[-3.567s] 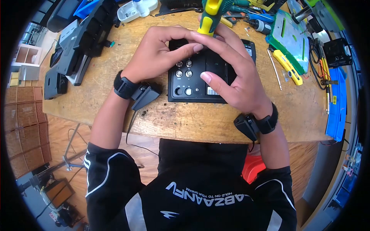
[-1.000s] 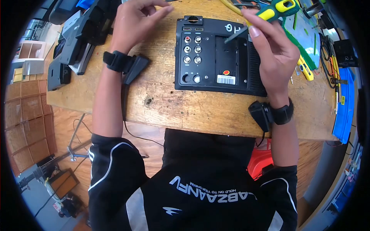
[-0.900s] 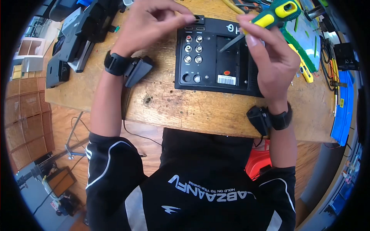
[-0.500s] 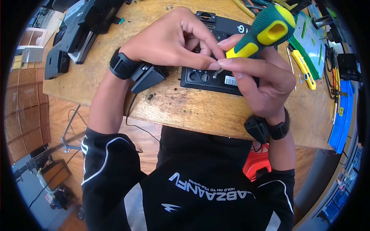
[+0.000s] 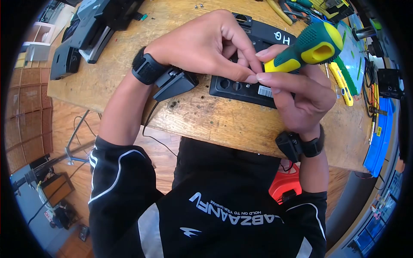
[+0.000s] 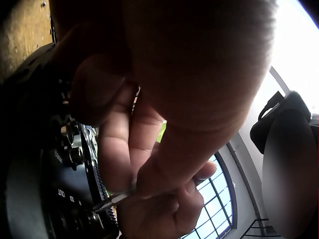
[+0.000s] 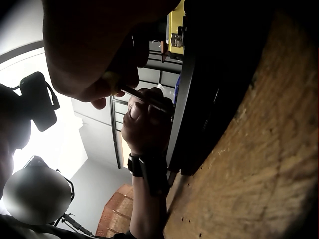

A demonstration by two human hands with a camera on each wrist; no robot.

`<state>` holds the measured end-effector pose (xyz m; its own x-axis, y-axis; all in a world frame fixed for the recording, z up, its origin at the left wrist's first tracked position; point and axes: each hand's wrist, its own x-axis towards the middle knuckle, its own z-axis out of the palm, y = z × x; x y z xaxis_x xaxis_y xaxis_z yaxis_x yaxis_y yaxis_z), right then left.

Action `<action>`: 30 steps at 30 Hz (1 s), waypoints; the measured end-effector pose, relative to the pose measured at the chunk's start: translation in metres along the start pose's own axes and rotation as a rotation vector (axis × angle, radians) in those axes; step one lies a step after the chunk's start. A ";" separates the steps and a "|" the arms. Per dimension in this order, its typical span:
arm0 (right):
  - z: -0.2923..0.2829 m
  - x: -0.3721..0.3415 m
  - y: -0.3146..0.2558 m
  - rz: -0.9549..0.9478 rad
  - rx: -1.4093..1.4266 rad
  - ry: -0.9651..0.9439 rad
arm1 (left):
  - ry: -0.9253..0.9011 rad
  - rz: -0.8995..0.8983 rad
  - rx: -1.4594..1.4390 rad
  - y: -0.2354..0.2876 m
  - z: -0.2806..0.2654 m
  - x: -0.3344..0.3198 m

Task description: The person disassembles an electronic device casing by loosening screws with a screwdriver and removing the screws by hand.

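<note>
In the head view a black panel-shaped device (image 5: 263, 33) lies on the wooden bench, its back with round connectors and a barcode label (image 5: 265, 91) facing up. My right hand (image 5: 307, 88) holds a green-and-yellow screwdriver (image 5: 294, 53) by its handle, tilted up to the right. My left hand (image 5: 206, 45) arches over the connectors, thumb and forefinger pinching low on the screwdriver. In the left wrist view the metal shaft (image 6: 112, 201) reaches down to a screw close to the device's edge. The right wrist view shows the shaft (image 7: 144, 97) running toward my left fingertips.
Several loose screws (image 5: 198, 6) lie behind the device. Dark equipment (image 5: 97, 32) is stacked at the left. To the right are a yellow utility knife (image 5: 342, 86), a green-edged board (image 5: 352, 56) and a blue tray (image 5: 378, 137).
The screwdriver, earlier upright at the device's far part, was lifted and now tilts over its near left part. My left hand moved off to the upper left, then came back to the shaft.
</note>
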<state>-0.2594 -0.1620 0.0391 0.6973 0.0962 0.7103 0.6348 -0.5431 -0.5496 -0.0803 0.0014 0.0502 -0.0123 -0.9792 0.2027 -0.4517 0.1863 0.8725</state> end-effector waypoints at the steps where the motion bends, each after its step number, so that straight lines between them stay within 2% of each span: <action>1: 0.001 0.001 0.001 -0.001 0.001 -0.001 | 0.001 0.000 0.001 0.000 0.000 0.000; 3: 0.003 0.002 0.003 -0.049 0.026 0.046 | 0.013 -0.021 -0.025 0.000 0.001 0.000; 10: 0.002 0.001 0.003 -0.038 0.045 0.035 | -0.010 -0.061 -0.025 0.001 0.001 -0.001; 13: 0.000 0.001 -0.002 0.004 0.033 -0.003 | 0.003 -0.043 -0.010 0.002 0.004 0.000; 17: -0.004 0.003 -0.001 0.004 0.020 -0.044 | -0.026 0.069 -0.046 0.000 0.006 0.002; 20: -0.005 0.001 -0.001 -0.010 -0.033 -0.070 | -0.036 -0.017 0.023 0.001 0.004 -0.002; 23: -0.007 -0.004 0.004 0.036 0.059 -0.084 | -0.023 -0.050 -0.041 -0.001 0.007 -0.003; 26: -0.009 -0.013 0.013 -0.008 0.176 -0.152 | -0.004 -0.019 0.019 0.007 0.006 0.000; 28: 0.003 -0.014 0.008 0.186 0.546 0.100 | 0.031 -0.010 0.031 0.002 0.010 -0.001; 30: 0.003 -0.013 0.006 0.188 0.492 0.094 | 0.089 0.063 0.050 -0.002 0.010 -0.001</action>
<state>-0.2635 -0.1644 0.0255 0.7953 -0.0524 0.6039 0.5989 -0.0860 -0.7962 -0.0883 0.0015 0.0438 0.0363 -0.9542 0.2971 -0.4963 0.2409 0.8341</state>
